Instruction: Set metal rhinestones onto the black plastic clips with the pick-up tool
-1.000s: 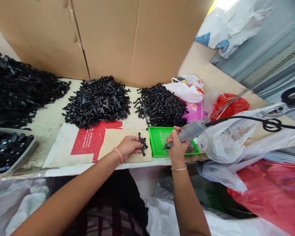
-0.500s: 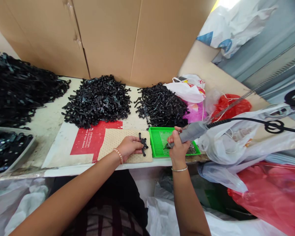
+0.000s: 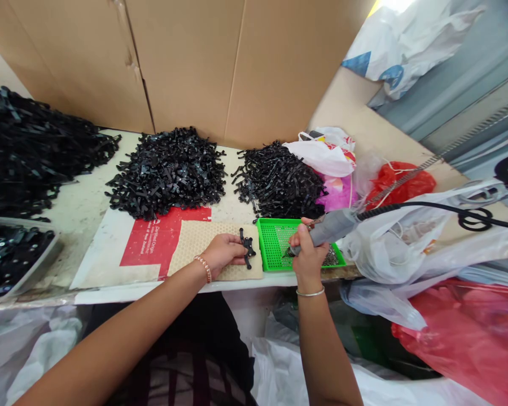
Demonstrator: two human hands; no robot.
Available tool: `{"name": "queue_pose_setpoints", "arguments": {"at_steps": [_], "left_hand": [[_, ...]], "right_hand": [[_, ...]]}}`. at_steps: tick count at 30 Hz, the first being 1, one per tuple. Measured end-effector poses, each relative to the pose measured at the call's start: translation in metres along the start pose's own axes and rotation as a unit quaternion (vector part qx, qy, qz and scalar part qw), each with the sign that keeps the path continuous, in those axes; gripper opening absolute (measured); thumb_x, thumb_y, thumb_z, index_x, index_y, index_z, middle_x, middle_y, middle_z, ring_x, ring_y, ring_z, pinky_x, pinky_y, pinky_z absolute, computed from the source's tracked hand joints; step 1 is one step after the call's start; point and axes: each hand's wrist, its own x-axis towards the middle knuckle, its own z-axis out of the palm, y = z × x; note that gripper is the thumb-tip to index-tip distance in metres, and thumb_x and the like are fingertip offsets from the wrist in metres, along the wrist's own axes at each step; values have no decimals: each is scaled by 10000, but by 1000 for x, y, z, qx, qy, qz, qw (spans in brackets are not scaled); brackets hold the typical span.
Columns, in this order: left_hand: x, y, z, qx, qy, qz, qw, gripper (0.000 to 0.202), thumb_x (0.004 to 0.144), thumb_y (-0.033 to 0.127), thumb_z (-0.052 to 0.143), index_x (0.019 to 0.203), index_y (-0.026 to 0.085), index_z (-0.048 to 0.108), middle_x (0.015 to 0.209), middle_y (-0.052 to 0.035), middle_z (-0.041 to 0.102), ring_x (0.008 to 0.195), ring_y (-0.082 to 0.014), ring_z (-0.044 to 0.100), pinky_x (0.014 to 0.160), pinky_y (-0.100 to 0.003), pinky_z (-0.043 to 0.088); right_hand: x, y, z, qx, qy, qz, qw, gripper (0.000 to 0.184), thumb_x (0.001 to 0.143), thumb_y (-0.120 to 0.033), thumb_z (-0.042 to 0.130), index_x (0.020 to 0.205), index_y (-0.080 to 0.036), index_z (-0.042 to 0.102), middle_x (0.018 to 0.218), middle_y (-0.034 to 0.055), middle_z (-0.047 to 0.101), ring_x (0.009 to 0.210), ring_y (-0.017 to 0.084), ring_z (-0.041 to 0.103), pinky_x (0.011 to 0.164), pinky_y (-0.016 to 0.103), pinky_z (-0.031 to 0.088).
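Note:
My left hand is closed on a small black plastic part that rests on a beige perforated mat. My right hand grips a grey corded power screwdriver; its tip points down into a green mesh tray that holds a small heap of metal screws. The tool's black cable runs off to the right.
Heaps of black plastic parts lie on the table: one at centre, one right of centre, a large one at left. A clear tub of parts sits at left. Cardboard walls stand behind. Plastic bags crowd the right side.
Nothing has visibly changed apart from a slight shift of the camera; both hands keep their positions and grips.

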Motion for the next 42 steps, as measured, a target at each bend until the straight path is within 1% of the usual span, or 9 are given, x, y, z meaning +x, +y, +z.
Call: {"name": "queue_pose_setpoints", "arguments": {"at_steps": [7, 11, 19, 23, 27, 30, 33, 38, 42], "left_hand": [[-1, 0, 0, -1, -4, 4, 1000, 158, 688, -57, 659, 729, 95, 667, 750, -82, 711, 683, -158, 689, 577, -186, 570], [-1, 0, 0, -4, 0, 3, 1000, 161, 675, -54, 683, 735, 95, 661, 753, -85, 710, 684, -163, 689, 594, -205, 579], [-2, 2, 1, -5, 1, 2, 1000, 161, 698, -70, 655, 741, 85, 664, 783, -99, 711, 672, -154, 682, 560, -190, 563], [0, -1, 0, -6, -6, 7, 1000, 150, 680, -50, 687, 743, 86, 674, 787, -100, 712, 685, -162, 683, 593, -209, 573], [1, -2, -1, -7, -9, 4, 1000, 148, 658, -29, 724, 729, 90, 673, 756, -88, 704, 678, -160, 678, 618, -220, 578], [1, -1, 0, -10, -5, 5, 1000, 152, 665, -44, 703, 724, 91, 664, 733, -76, 695, 646, -145, 666, 576, -200, 569], [0, 0, 1, -17, -7, 10, 1000, 161, 663, -59, 691, 697, 91, 647, 706, -59, 678, 614, -128, 650, 541, -183, 560], [0, -2, 0, -23, -17, 23, 999, 155, 665, -61, 679, 687, 90, 651, 668, -41, 655, 593, -122, 631, 565, -208, 564], [4, -6, -2, -30, -34, 43, 998, 150, 648, -45, 699, 689, 93, 657, 677, -36, 652, 604, -126, 630, 594, -224, 573]], "right_hand": [[-1, 1, -1, -1, 1, -2, 1000, 300, 748, -363, 731, 944, -177, 600, 496, -91, 455, 430, 82, 418, 462, 219, 359], [-2, -1, -1, 0, 1, 1, 1000, 305, 744, -361, 735, 941, -176, 594, 495, -94, 452, 426, 80, 414, 458, 218, 362], [-3, -2, 2, -3, -12, -4, 1000, 275, 742, -369, 742, 846, -186, 565, 501, -88, 451, 417, 81, 416, 436, 216, 352], [-4, -1, 2, -15, -3, -7, 1000, 309, 743, -373, 741, 932, -178, 591, 513, -86, 466, 434, 86, 432, 458, 222, 368], [-1, -14, 6, 16, 20, -8, 1000, 408, 729, -363, 749, 1065, -202, 582, 520, -107, 431, 430, 74, 391, 467, 211, 358], [-1, -31, 19, 72, 34, -25, 996, 384, 749, -366, 722, 1077, -222, 584, 500, -121, 366, 412, 61, 343, 469, 199, 350], [-4, -41, 42, 126, 12, -5, 992, 330, 748, -398, 708, 1000, -222, 589, 490, -122, 335, 402, 57, 317, 464, 195, 344], [-13, -30, 77, 151, -29, 72, 985, 350, 704, -381, 739, 954, -222, 552, 480, -127, 339, 400, 58, 310, 446, 192, 319], [-15, -21, 84, 133, -26, 89, 987, 381, 695, -407, 740, 956, -222, 534, 487, -128, 329, 401, 59, 306, 438, 195, 305]]}}
